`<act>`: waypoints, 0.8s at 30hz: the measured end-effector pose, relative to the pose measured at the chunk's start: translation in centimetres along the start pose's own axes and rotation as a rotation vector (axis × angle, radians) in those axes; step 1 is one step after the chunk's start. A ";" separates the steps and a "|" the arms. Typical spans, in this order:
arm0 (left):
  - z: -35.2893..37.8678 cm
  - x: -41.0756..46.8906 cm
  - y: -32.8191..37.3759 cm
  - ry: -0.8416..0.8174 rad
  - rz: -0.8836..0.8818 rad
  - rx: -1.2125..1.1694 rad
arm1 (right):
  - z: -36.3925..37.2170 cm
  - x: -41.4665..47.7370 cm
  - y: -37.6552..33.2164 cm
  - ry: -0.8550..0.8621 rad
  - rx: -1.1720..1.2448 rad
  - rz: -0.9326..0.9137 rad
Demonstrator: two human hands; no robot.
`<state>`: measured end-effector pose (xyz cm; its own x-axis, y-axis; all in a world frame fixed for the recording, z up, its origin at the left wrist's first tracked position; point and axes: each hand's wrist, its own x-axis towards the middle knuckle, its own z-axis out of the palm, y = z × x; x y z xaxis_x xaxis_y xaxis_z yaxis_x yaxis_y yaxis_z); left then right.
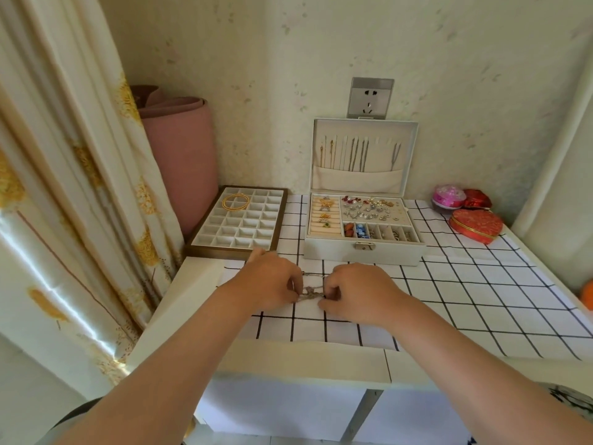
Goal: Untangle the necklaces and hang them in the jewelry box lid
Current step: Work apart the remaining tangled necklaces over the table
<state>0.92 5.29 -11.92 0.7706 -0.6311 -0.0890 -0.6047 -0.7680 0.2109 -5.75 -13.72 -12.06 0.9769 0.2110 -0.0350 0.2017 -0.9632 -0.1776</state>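
Hands: two. Our left hand [272,281] and right hand [356,290] each curl their fingers and pinch one end of the necklace tangle [311,293].
Tangle: one clump between the hands, low over the bench [481,300]. Its long axis runs hand to hand; we cannot count the strands.
Box: one jewelry box [362,252], just beyond the right hand, the nearer one.
Lid: one lid [413,155], upright behind; several chains hang there, too fine to count.

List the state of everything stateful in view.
jewelry box: open, lid upright
hung necklaces: hanging inside lid
tangled necklaces: bunched, not yet hung
left grip: pinches tangled necklaces
right grip: pinches tangled necklaces
compartment tray: uncovered, holds gold bangles
heart-shaped box: closed
wall socket: nothing plugged in
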 end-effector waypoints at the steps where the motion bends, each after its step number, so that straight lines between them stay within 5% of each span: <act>1: 0.0 0.1 0.5 -0.042 -0.001 -0.042 | -0.3 -0.3 0.7 -0.022 -0.008 0.018; 8: -0.4 0.8 4.6 -0.278 0.011 -0.326 | -2.3 -3.3 5.0 -0.137 -0.065 0.138; 14: 0.1 2.9 6.6 -0.075 0.086 -0.190 | -2.2 -5.1 7.8 -0.155 -0.072 0.203; 24: 1.0 4.8 7.5 -0.120 0.122 -0.090 | -0.6 -4.9 8.7 0.028 0.293 0.076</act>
<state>-0.13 -3.57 -11.78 0.6598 -0.7315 -0.1719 -0.6673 -0.6756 0.3134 -8.74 -23.22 -12.88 0.9908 0.1316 -0.0323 0.1030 -0.8861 -0.4520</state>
